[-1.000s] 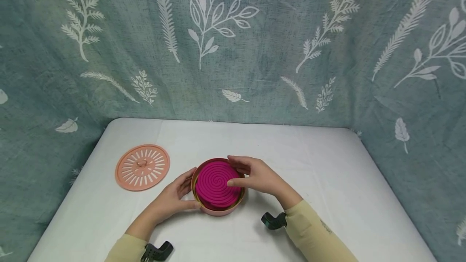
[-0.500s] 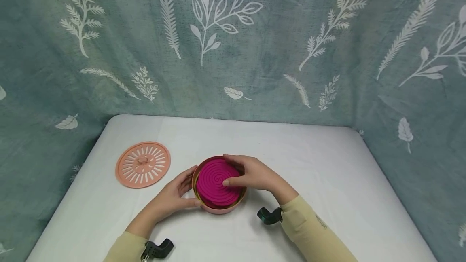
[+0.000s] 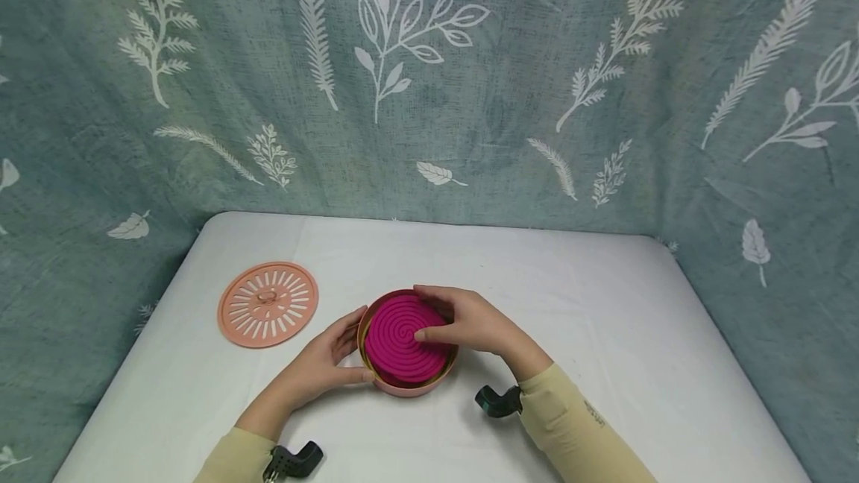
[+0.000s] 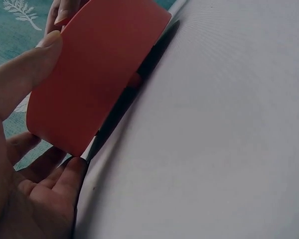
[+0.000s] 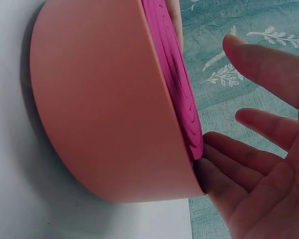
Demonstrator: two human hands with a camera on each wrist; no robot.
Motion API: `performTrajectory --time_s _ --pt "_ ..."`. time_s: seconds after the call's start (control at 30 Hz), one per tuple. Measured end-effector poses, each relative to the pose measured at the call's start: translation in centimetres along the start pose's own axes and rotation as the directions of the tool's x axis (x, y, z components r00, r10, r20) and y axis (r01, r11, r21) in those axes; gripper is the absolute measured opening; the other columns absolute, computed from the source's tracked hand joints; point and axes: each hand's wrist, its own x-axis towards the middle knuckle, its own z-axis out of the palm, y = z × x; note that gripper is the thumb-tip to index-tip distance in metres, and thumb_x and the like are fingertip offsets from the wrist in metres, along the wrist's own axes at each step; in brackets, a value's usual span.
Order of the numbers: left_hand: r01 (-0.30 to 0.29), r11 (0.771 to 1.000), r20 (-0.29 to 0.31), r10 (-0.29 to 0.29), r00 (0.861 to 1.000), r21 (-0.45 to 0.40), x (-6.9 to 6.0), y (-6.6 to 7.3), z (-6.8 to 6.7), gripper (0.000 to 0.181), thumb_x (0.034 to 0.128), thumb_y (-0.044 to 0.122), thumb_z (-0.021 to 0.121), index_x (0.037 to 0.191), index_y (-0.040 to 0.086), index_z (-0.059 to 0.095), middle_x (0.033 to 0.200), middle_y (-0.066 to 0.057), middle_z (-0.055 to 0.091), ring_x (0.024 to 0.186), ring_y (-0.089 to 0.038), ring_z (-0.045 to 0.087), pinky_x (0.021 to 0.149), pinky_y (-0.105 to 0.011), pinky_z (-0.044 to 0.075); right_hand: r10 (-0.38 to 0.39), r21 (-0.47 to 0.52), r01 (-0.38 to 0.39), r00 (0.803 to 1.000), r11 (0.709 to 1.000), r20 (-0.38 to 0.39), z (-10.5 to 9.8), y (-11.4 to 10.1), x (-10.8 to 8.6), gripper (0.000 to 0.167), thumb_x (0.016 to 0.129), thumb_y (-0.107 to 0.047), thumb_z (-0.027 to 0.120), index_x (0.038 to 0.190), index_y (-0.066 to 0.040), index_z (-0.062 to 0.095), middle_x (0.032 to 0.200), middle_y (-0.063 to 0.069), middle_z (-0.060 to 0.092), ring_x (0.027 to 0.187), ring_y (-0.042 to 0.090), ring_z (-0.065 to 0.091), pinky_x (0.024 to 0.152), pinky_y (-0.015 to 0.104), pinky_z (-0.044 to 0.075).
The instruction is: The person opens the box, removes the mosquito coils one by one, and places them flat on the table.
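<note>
1. Near the middle of the white table (image 3: 577, 304), here's the pink bowl (image 3: 406, 391), and the magenta coil (image 3: 396, 338) sits inside it, spiral face up, poking just above the rim!
2. Left hand (image 3: 321, 365) grips the bowl's left side, thumb at the rim, fingers bent against the wall.
3. Right hand (image 3: 479, 323) at the other side: thumb and index finger spread wide, remaining fingertips at the coil's edge.
4. Beyond the left hand, a slotted disc (image 3: 267, 310) lies flat.
</note>
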Motion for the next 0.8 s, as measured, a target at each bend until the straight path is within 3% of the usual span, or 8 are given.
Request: performTrajectory --time_s 0.47,0.8 --pt "-0.017 1.0 -0.009 0.017 1.0 0.027 -0.09 -0.08 0.03 0.106 0.0701 0.024 0.092 0.155 0.025 0.029 0.153 -0.003 0.038 0.14 -0.016 0.037 0.112 -0.022 0.036 -0.032 -0.002 0.032 0.999 0.999 -0.026 0.19 -0.53 -0.75 0.071 0.083 -0.039 0.08 0.145 -0.019 0.051 0.134 -0.004 0.06 0.122 0.009 0.056 0.104 0.031 0.049" --pt "-0.006 0.999 -0.019 0.007 1.0 0.041 -0.11 0.05 0.11 0.106 0.0691 0.026 0.093 0.155 0.026 0.03 0.153 -0.003 0.038 0.14 -0.015 0.037 0.111 -0.021 0.037 -0.022 0.107 0.033 0.995 0.994 -0.101 0.16 -0.47 -0.97 0.067 0.083 -0.034 0.082 0.142 -0.017 0.054 0.132 0.001 0.061 0.119 0.018 0.06 0.102 0.037 0.052"
